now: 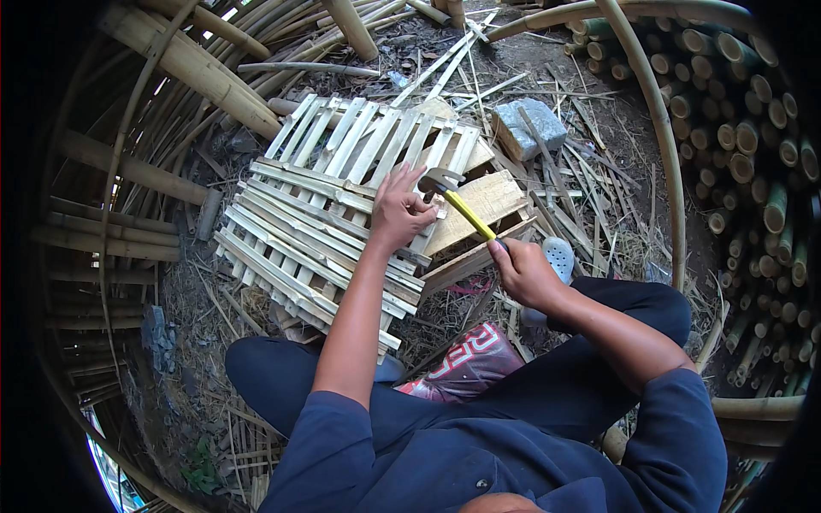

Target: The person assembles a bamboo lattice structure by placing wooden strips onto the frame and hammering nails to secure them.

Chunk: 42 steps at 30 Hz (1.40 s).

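A slatted bamboo panel is laid out in front of the person, its slats crossed by longer strips; it serves here as the landmark. At the panel's right side, a wooden board can be seen partly under it.

The left hand is set over the panel's right part, thumb and forefinger brought close together and the other fingers extended; whether a nail is pinched there cannot be told. By the right hand, to the right of the panel, a hammer is gripped by its handle, its head held over the panel's right part, just beside the left fingertips.

The step in hand is judged to be the nailing of a slat to a crosspiece. For the next move, a steady left hand and a short, controlled stroke would be called for, with the fingertips kept clear of the head.

Beyond the panel, to its right, a grey block is seen.
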Tool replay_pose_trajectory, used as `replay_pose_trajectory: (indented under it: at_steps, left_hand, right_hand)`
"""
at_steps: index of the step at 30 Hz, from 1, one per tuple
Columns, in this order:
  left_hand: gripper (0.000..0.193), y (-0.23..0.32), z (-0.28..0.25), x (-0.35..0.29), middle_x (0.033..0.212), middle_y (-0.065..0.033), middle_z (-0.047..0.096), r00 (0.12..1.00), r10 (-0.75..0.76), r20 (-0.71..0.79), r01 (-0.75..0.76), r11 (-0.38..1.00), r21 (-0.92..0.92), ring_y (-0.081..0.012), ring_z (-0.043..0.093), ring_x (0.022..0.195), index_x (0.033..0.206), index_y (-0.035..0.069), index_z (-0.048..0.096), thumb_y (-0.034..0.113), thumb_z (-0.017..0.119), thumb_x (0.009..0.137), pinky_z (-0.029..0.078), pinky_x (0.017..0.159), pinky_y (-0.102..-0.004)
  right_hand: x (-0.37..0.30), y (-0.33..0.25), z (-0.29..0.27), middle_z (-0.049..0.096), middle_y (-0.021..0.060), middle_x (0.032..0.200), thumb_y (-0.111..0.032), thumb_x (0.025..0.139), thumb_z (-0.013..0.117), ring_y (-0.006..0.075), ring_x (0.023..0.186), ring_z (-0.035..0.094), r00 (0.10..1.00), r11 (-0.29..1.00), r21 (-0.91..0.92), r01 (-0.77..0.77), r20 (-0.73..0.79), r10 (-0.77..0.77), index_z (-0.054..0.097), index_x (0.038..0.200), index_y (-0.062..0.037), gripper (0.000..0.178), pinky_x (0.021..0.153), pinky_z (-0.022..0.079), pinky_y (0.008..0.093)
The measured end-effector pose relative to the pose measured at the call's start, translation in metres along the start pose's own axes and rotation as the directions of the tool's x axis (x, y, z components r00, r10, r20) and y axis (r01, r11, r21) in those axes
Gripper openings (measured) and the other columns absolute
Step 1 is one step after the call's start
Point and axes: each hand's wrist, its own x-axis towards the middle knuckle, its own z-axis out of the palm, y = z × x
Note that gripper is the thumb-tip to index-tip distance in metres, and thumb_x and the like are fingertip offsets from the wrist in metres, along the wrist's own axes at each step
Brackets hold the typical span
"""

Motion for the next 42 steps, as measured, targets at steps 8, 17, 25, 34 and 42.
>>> replay_pose_trajectory:
  at_steps: [8, 17, 25, 34, 42]
  left_hand:
    - [0.028, 0.004, -0.002, 0.001, 0.151, -0.0075, 0.06, 0.999, 0.028, 0.024, -0.028, 0.999, 0.041, -0.03, 0.04, 0.153, 0.065, 0.01, 0.065, 0.023, 0.085, 0.079, 0.019, 0.129, -0.0513]
    - [0.029, 0.001, -0.001, -0.002, 0.151, -0.0067, 0.06, 0.999, 0.033, -0.022, -0.032, 0.999, 0.012, -0.0286, 0.042, 0.152, 0.063, 0.011, 0.065, 0.024, 0.086, 0.079, 0.02, 0.128, -0.0511]
    - [0.029, 0.002, -0.001, -0.002, 0.151, -0.0042, 0.061, 0.999, 0.029, -0.015, -0.028, 0.999, 0.014, -0.0278, 0.043, 0.151, 0.062, 0.012, 0.067, 0.026, 0.086, 0.08, 0.02, 0.129, -0.0503]
    - [0.025, 0.005, -0.003, 0.0, 0.15, -0.0116, 0.061, 0.999, 0.029, 0.017, -0.029, 1.0, 0.007, -0.0294, 0.041, 0.152, 0.064, 0.01, 0.069, 0.02, 0.086, 0.079, 0.02, 0.128, -0.05]
    - [0.027, 0.003, -0.001, 0.001, 0.149, -0.0026, 0.063, 0.999, 0.046, -0.005, -0.046, 0.999, -0.009, -0.027, 0.043, 0.152, 0.064, 0.012, 0.069, 0.026, 0.085, 0.08, 0.021, 0.129, -0.0489]
  right_hand:
    - [0.002, 0.002, 0.004, 0.063, 0.0296, 0.07, -0.04, 0.11, 0.051, 0.0493, 0.069, 0.065, 0.993, 0.99, -0.114, -0.081, 0.08, 0.091, 0.062, 0.082, 0.008, 0.056, 0.068, 0.049, 0.0548]
    - [-0.001, -0.005, -0.006, 0.063, 0.0288, 0.069, -0.039, 0.11, 0.051, 0.0483, 0.068, 0.065, 1.0, 1.0, -0.006, -0.016, -0.023, 0.015, 0.062, 0.079, 0.0066, 0.056, 0.067, 0.049, 0.0544]
    - [-0.002, -0.007, -0.007, 0.064, 0.0291, 0.07, -0.036, 0.11, 0.051, 0.0485, 0.071, 0.066, 1.0, 1.0, -0.011, -0.018, 0.002, 0.019, 0.062, 0.078, 0.0071, 0.055, 0.067, 0.05, 0.0545]
    - [0.0, 0.011, 0.007, 0.055, 0.022, 0.061, -0.034, 0.111, 0.052, 0.0334, 0.053, 0.051, 1.0, 0.998, -0.06, -0.017, -0.013, 0.016, 0.057, 0.077, 0.005, 0.052, 0.057, 0.043, 0.0481]
    - [-0.004, 0.006, 0.007, 0.053, 0.0205, 0.058, -0.037, 0.112, 0.049, 0.0284, 0.051, 0.049, 0.997, 0.997, -0.042, -0.071, 0.005, 0.071, 0.056, 0.075, 0.0059, 0.057, 0.056, 0.041, 0.0492]
